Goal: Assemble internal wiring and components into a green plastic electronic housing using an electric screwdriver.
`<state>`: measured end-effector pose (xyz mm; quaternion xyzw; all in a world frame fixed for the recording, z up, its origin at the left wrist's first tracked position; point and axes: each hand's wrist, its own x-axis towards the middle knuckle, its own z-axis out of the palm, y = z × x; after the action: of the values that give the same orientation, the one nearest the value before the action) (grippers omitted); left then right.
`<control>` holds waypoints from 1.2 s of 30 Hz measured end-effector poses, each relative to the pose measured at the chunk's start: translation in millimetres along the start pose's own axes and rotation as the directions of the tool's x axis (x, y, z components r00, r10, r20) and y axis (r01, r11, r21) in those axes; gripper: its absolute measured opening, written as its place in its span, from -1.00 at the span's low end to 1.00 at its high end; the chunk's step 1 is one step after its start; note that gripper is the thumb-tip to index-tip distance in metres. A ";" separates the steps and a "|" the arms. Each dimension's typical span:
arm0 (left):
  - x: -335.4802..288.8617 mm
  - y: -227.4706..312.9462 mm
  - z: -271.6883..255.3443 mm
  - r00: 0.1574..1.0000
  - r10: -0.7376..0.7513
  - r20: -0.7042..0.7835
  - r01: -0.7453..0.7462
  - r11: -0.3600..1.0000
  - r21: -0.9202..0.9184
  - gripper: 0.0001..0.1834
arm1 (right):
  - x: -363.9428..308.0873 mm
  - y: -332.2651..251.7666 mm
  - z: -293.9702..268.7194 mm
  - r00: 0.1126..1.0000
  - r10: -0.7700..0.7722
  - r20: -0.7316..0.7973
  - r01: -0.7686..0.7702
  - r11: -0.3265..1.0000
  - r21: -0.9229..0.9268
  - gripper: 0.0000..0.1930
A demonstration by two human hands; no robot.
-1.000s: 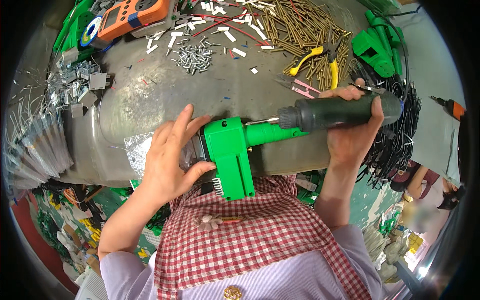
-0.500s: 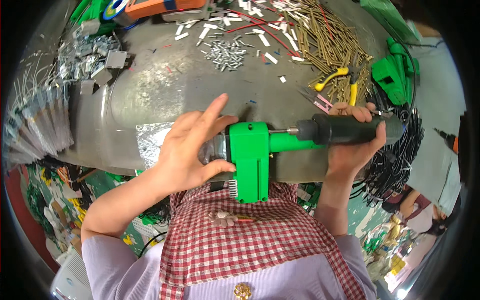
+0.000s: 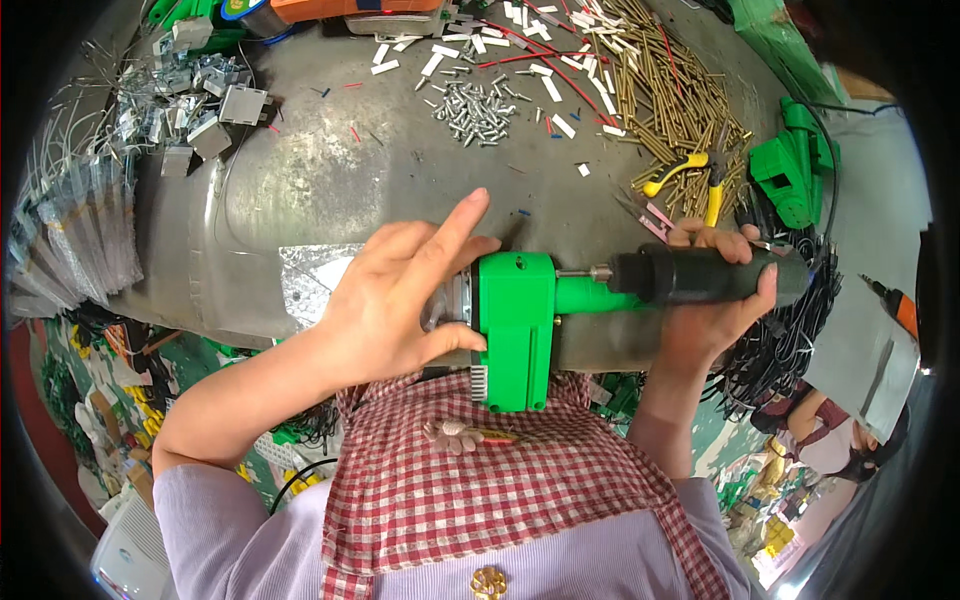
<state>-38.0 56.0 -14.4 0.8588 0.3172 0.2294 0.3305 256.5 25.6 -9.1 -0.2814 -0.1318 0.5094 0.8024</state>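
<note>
While the left hand [image 3: 400, 295] is holding a green case [image 3: 517, 330] with its fingers over the worktop's near edge [image 3: 610, 345], the right hand [image 3: 712, 325] is gripping a black screwdriver [image 3: 710, 275] and pointing it at the case.

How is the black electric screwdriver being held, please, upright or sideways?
Sideways: the right hand holds the electric screwdriver across the view, its bit pointing left at the green plastic housing.
</note>
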 end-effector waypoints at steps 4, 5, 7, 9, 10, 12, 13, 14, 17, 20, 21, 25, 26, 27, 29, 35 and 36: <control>-3.4 -0.1 1.2 0.998 -0.016 0.055 0.012 0.997 0.075 0.30 | -6.6 -10.5 7.4 0.996 0.053 -0.069 -0.058 0.996 -0.062 -0.54; -3.1 2.0 0.9 1.000 -0.016 0.016 0.014 0.997 0.081 0.30 | -9.3 -13.0 7.3 0.997 0.036 -0.072 -0.044 0.993 -0.106 -0.51; -2.7 4.5 -1.8 1.000 -0.012 -0.004 0.012 0.995 0.097 0.30 | -14.2 -25.5 -2.4 0.997 0.036 -0.061 -0.041 0.996 -0.080 -0.52; -1.1 5.4 0.6 1.000 -0.007 -0.001 0.007 0.996 0.087 0.29 | -19.6 -33.2 -7.7 0.997 0.074 -0.016 -0.073 0.996 0.054 -0.55; -0.2 5.5 1.1 1.000 -0.008 -0.006 0.009 0.996 0.085 0.27 | -22.0 -33.5 -8.4 0.998 0.061 -0.029 -0.060 0.997 0.058 -0.55; 0.1 6.2 1.8 1.000 0.002 0.010 -0.002 0.996 0.092 0.26 | -25.5 -29.4 -7.8 0.998 0.061 -0.012 -0.061 0.998 -0.014 -0.54; 0.9 7.0 1.3 1.000 -0.015 0.011 0.014 0.994 0.105 0.26 | -26.1 -26.2 -5.4 0.997 0.080 -0.011 -0.079 0.994 0.076 -0.55; 1.6 7.6 1.0 0.999 -0.033 0.010 0.032 0.993 0.118 0.25 | -26.7 -24.7 -5.2 0.997 0.073 -0.017 -0.071 0.994 0.079 -0.55; 1.3 7.2 2.9 1.000 0.004 -0.019 -0.002 0.995 0.100 0.22 | -27.1 -20.3 -2.9 0.995 0.096 -0.028 -0.090 0.982 0.164 -0.60; 2.0 11.4 1.0 0.999 -0.031 0.004 0.031 0.998 0.057 0.21 | -32.3 -9.7 -5.4 0.998 0.060 -0.034 -0.047 0.955 0.292 -0.62; 3.2 11.8 1.8 0.999 -0.042 -0.009 0.043 0.997 0.063 0.21 | -30.7 -7.7 -10.4 0.999 0.031 -0.021 -0.025 0.967 0.255 -0.63; 2.5 6.0 0.9 1.000 0.013 0.023 -0.014 0.999 0.045 0.16 | -34.0 -4.3 -11.6 0.998 -0.054 -0.018 0.056 0.991 0.125 -0.60; 1.7 4.4 1.9 0.998 0.041 0.050 -0.043 0.998 0.044 0.14 | -34.6 -3.0 -10.8 0.999 -0.042 -0.011 0.043 0.991 0.126 -0.60; 0.8 4.2 2.3 0.998 0.061 0.033 -0.062 0.997 0.036 0.15 | -35.5 -1.7 -10.3 0.998 -0.061 -0.014 0.063 0.992 0.111 -0.60; 0.7 5.1 1.8 0.998 0.058 0.022 -0.059 0.997 0.045 0.15 | -34.7 0.4 -9.4 0.996 -0.093 -0.010 0.093 0.992 0.084 -0.61; 1.8 5.8 0.4 0.999 0.037 0.031 -0.038 0.999 0.028 0.16 | -34.1 2.7 -10.1 0.994 -0.110 0.004 0.109 0.991 0.078 -0.58; 1.7 6.1 0.5 0.999 0.036 0.031 -0.037 0.999 0.027 0.16 | -34.4 2.9 -10.2 0.994 -0.108 0.001 0.107 0.991 0.075 -0.58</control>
<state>-34.2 53.5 -10.0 0.8723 0.2995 0.2178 0.3192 244.1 -7.4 -16.5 -0.2421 -0.1298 0.4708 0.8384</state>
